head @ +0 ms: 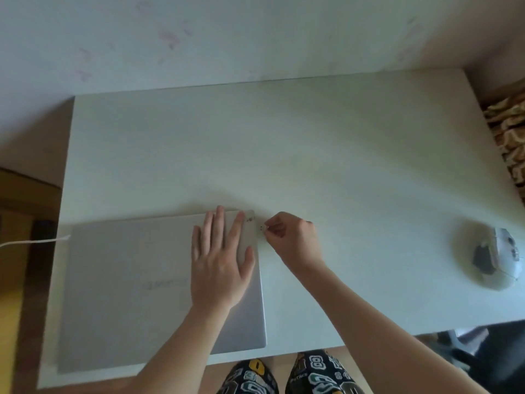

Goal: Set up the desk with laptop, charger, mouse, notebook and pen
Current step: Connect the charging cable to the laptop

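A single head-worn wide-angle view looks steeply down and forward over the worktop (312, 143), close above its near edge, facing the wall (227, 32) behind.

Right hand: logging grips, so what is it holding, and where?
The right hand pinches a tiny plug by its end, beside the laptop.

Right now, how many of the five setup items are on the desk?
3 in view. Closed laptop at front left under the left hand; charger cable at its left edge; mouse far right. Notebook and pen not visible, maybe out of frame.
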